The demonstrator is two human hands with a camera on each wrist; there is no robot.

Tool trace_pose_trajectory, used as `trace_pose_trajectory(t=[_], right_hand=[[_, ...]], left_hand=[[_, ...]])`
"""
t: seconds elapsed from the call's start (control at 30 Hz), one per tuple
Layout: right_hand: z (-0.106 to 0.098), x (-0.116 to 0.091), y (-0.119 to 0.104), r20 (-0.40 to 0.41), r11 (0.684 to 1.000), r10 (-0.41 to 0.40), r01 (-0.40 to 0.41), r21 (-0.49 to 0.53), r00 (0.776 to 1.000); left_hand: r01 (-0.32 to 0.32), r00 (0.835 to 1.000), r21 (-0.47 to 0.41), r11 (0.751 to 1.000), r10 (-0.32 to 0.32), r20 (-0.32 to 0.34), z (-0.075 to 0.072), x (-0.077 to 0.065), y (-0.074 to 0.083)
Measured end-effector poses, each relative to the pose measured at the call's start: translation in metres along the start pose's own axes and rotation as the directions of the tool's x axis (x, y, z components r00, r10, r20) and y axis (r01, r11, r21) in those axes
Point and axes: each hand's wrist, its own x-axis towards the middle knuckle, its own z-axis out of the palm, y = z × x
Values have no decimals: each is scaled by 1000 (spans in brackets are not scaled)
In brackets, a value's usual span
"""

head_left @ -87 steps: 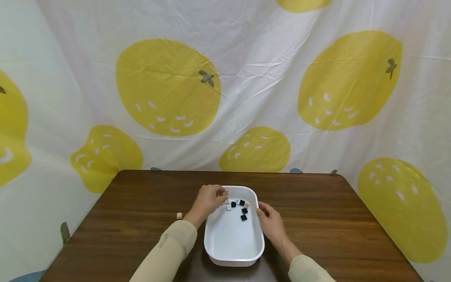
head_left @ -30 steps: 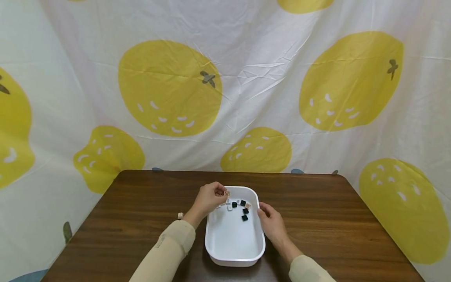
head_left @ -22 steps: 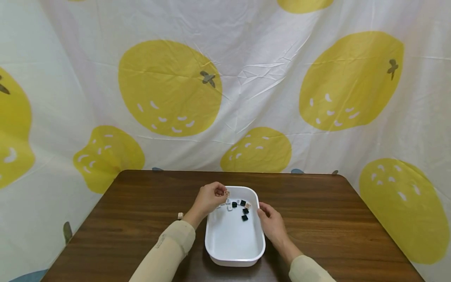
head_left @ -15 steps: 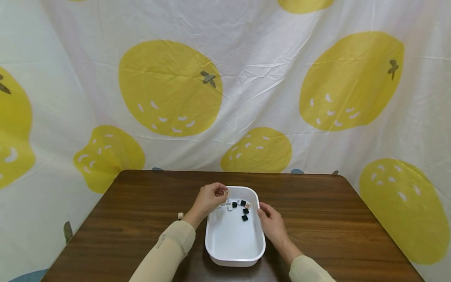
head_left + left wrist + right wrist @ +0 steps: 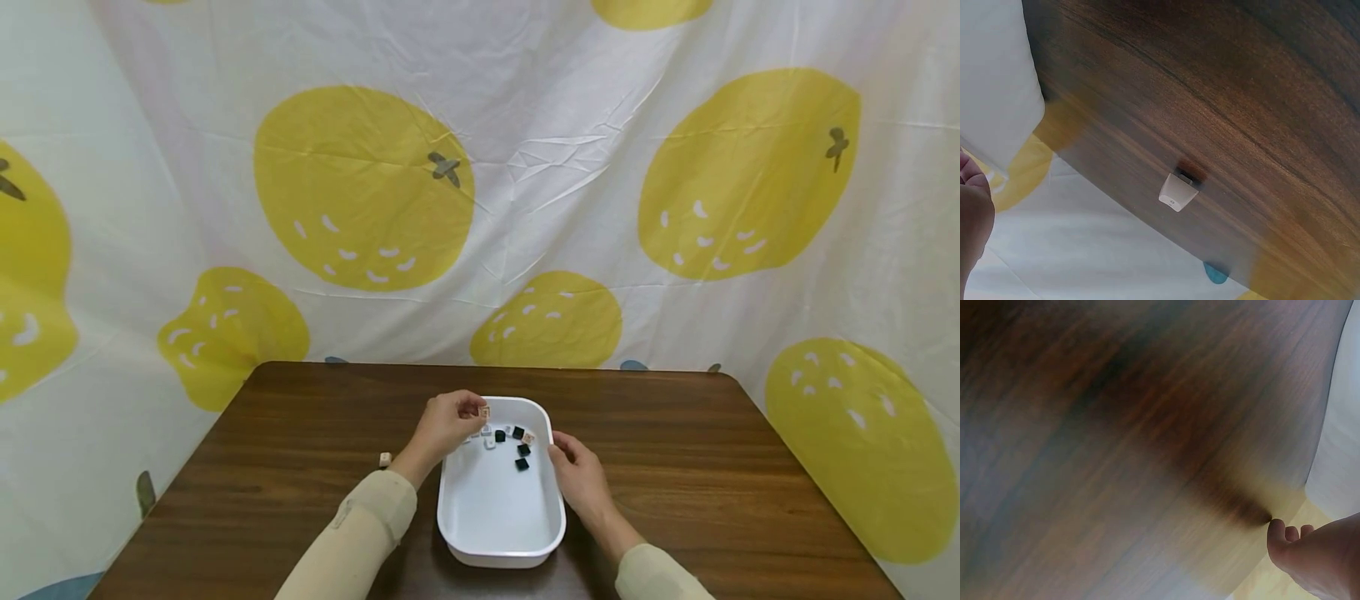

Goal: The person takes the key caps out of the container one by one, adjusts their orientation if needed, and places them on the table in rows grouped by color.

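My left hand [image 5: 447, 421] is over the far left corner of a white tray [image 5: 501, 553]. Its fingertips pinch a small beige keycap [image 5: 484, 412], turned with its hollow underside toward the head view. Below it, several white, black and beige keycaps lie scattered on the tray's floor: a white one [image 5: 491, 443], a black one [image 5: 522, 464], a beige one [image 5: 528, 438]. My right hand [image 5: 581, 479] holds the tray's right rim, thumb on the edge and fingers along the outer wall. In the right wrist view, its fingertips [image 5: 1276, 531] show low beside the wood.
One beige keycap [image 5: 385, 459] stands on the brown wooden table [image 5: 300, 467], left of the tray near my left wrist; it also shows in the left wrist view. A white cloth with yellow fruit prints [image 5: 555, 208] hangs behind the table.
My left hand has turned the pinched keycap slightly and stayed near the same spot over the tray. The right hand and the loose keycaps keep their places.
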Motion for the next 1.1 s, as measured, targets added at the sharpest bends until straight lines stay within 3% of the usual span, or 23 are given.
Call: trace_pose_trajectory(t=[0.2, 0.47, 0.7, 1.1], right_hand=[[0, 0, 0, -2, 1000, -5, 5, -2, 1000], [0, 0, 0, 4, 1000, 5, -5, -6, 1000], [0, 0, 0, 4, 1000, 8, -8, -14, 1000], [1, 0, 0, -1, 1000, 15, -15, -11, 1000]], left_hand=[[57, 998, -85, 995, -57, 5, 0, 0, 1], [23, 998, -66, 998, -26, -50, 0, 0, -1], [45, 999, -125, 991, -48, -22, -1, -1, -3], [-14, 1000, -32, 999, 13, -10, -2, -1, -5]])
